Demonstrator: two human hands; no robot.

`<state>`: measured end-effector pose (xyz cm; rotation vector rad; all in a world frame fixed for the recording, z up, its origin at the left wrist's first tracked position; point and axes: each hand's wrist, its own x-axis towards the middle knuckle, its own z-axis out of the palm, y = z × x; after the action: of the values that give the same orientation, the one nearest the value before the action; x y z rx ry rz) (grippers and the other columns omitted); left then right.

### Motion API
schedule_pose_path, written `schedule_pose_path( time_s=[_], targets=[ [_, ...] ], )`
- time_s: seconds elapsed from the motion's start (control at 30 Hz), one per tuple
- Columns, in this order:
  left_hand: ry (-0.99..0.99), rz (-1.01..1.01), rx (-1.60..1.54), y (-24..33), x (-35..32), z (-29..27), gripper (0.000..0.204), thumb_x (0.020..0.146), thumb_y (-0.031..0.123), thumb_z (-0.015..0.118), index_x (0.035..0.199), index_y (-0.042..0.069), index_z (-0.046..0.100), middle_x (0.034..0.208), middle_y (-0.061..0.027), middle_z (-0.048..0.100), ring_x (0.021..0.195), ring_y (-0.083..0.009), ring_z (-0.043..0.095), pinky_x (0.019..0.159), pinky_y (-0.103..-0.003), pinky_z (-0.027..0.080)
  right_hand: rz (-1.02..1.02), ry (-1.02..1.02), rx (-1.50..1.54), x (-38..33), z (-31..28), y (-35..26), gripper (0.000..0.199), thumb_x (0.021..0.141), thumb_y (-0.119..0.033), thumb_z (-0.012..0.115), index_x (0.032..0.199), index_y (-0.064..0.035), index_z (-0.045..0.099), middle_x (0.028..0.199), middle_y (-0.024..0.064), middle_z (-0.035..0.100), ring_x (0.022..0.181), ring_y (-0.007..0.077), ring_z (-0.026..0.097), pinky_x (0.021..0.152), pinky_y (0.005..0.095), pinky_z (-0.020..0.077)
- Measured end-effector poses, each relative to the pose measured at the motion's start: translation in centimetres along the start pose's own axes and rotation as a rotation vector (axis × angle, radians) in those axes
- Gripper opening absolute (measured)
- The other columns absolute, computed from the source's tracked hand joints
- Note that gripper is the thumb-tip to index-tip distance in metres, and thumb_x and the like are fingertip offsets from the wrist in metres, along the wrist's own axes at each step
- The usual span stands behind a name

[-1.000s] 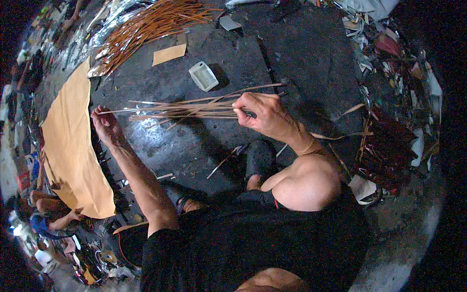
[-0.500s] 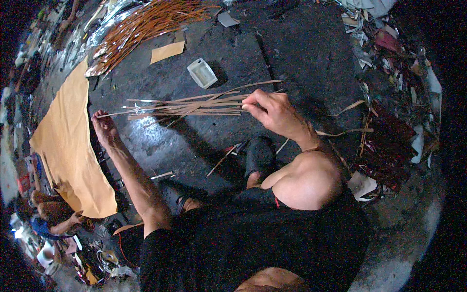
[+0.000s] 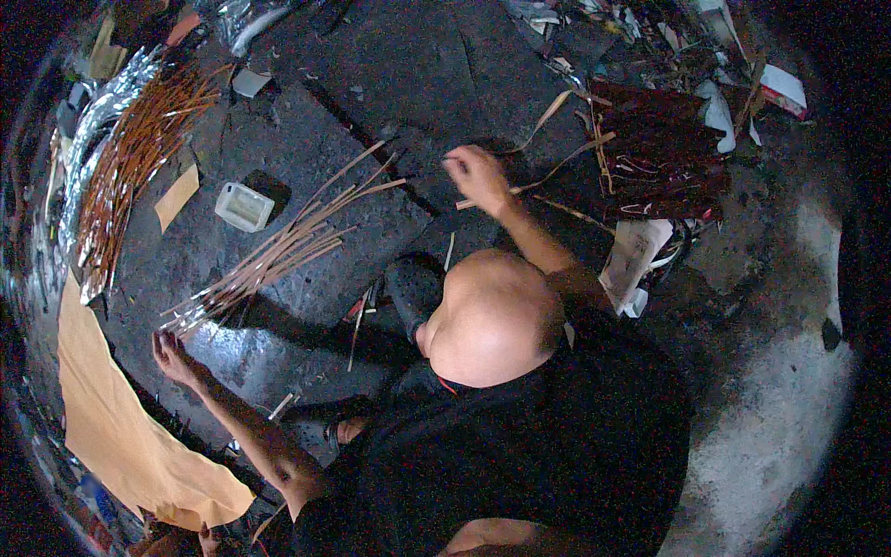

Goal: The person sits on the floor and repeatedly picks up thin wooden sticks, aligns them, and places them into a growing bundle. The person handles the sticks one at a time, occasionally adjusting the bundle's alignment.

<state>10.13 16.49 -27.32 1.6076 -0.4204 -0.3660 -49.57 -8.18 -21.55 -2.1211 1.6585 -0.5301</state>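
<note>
A loose bundle of thin brown strips [image 3: 278,252] lies slantwise on the dark floor in front of me. My left hand [image 3: 174,357] is at the near left ends of these strips, its fingers curled together; whether a strip end is between them is too unclear to see. My right hand [image 3: 478,176] is off the bundle, out to its right, with bent fingers blurred by motion. Close below that hand, a pale curled strip [image 3: 557,174] runs toward a dark red bundle [image 3: 654,153] on the right.
A white plastic tub [image 3: 243,206] stands beyond the strips. Orange-brown strips [image 3: 139,158] are heaped at far left, near a small tan piece [image 3: 177,197]. A large tan sheet [image 3: 116,399] spreads along the left. Paper scraps [image 3: 636,260] lie right of my knee.
My view has turned rightward, so the floor things appear shifted left and tilted. My right hand has left the strips' right ends and moved toward the dark red bundle.
</note>
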Motion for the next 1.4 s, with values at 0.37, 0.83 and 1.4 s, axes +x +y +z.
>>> schedule_pose_path(
  time_s=[0.37, 0.83, 1.4],
  targets=[
    [-0.305, 0.267, 0.103, 11.1, -9.2, 16.4, 0.022, 0.092, 0.011, 0.052, 0.109, 0.002, 0.061, 0.103, -0.0092, 0.064, 0.095, -0.0206, 0.06, 0.085, -0.032, 0.047, -0.158, 0.02, -0.007, 3.3, -3.1, 2.0, 0.011, 0.093, -0.014, 0.05, 0.095, -0.0053, 0.058, 0.083, 0.0117, 0.061, 0.074, 0.0267, 0.06, 0.075, 0.0392, 0.0463],
    [-0.5, -0.227, -0.257, 17.2, -15.6, 22.5, 0.023, 0.089, 0.021, 0.062, 0.095, -0.001, 0.063, 0.085, -0.0037, 0.066, 0.075, -0.0098, 0.059, 0.069, -0.025, 0.049, -0.559, -0.386, 0.293, 3.6, -1.0, -25.4, 0.021, 0.083, -0.01, 0.065, 0.102, -0.0034, 0.059, 0.083, 0.0101, 0.063, 0.072, 0.0203, 0.062, 0.066, 0.0329, 0.0497],
    [-0.282, -0.193, -0.668, 16.8, -15.5, 21.8, 0.017, 0.095, 0.019, 0.052, 0.102, 0.005, 0.057, 0.095, -0.0063, 0.062, 0.088, -0.0135, 0.056, 0.08, -0.028, 0.045, -0.684, -0.132, 0.468, 2.4, 3.1, -29.1, 0.011, 0.079, -0.006, 0.064, 0.086, -0.004, 0.055, 0.078, 0.0123, 0.064, 0.073, 0.0258, 0.068, 0.063, 0.0344, 0.054]
  ],
)
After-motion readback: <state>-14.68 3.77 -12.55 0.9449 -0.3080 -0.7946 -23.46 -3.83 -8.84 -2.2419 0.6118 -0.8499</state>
